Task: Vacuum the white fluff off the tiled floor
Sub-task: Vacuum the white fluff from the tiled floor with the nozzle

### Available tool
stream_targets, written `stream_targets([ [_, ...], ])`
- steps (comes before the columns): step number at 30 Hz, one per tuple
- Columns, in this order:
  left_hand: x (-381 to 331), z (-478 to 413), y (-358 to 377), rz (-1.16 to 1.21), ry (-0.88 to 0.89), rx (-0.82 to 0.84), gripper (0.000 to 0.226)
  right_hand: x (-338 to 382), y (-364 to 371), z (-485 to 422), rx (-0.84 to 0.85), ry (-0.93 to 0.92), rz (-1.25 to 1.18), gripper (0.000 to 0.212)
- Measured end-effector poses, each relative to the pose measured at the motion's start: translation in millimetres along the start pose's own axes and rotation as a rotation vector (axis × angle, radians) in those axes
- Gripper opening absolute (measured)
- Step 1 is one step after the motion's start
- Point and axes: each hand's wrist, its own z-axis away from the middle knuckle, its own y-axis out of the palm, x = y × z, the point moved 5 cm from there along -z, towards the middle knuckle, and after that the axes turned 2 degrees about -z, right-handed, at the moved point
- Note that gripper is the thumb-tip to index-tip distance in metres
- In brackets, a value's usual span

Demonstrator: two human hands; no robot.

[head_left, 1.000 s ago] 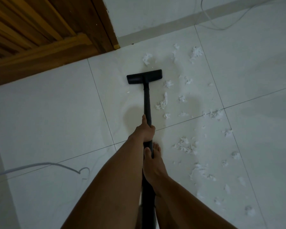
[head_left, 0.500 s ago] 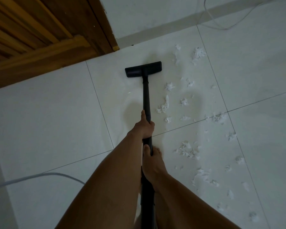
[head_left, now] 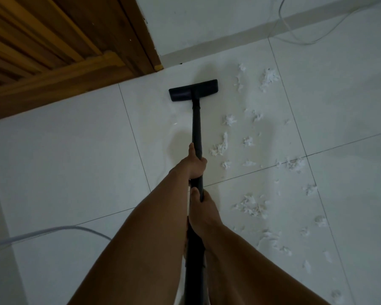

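Observation:
A black vacuum wand (head_left: 196, 128) runs up the middle of the view to a flat black floor nozzle (head_left: 193, 90) resting on the white tiled floor (head_left: 75, 150). My left hand (head_left: 195, 165) grips the wand higher up, thumb along the tube. My right hand (head_left: 204, 213) grips it just below. White fluff (head_left: 220, 146) lies scattered in several clumps to the right of the wand, from near the wall (head_left: 269, 78) down to the lower right (head_left: 251, 204). The tiles left of the nozzle look free of fluff.
A wooden door and frame (head_left: 75, 51) stand at the upper left. The white wall with a grey skirting (head_left: 229, 46) is just beyond the nozzle. One pale cable (head_left: 53, 231) crosses the floor at the lower left, another (head_left: 299, 39) loops at the upper right.
The nozzle has been pushed forward towards the wall, over the spot where a fluff clump lay ahead of it; that clump is no longer visible. Both hands keep their grip.

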Motion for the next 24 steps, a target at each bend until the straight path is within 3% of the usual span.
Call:
stream_targets([
  [2, -7, 3, -10, 0.020, -0.014, 0.018, 0.080, 33, -16, 23, 0.043, 0.041, 0.004, 0.082],
  [5, -18, 1, -25, 0.063, -0.037, 0.045, 0.079, 85, -46, 58, 0.150, 0.094, -0.098, 0.049],
  [7, -25, -3, -35, 0.078, -0.044, 0.065, 0.079, 109, -66, 70, 0.206, 0.072, -0.094, 0.040],
  [13, -39, -15, -65, 0.046, -0.084, 0.069, 0.098, 150, -75, 83, 0.288, 0.094, -0.183, 0.041],
  [19, -48, -5, -87, 0.041, -0.062, 0.051, 0.074, 175, -68, 91, 0.322, 0.158, -0.232, 0.043],
  [24, -40, -2, -84, 0.019, -0.056, 0.083, 0.091, 168, -61, 99, 0.347, 0.246, -0.338, 0.042],
])
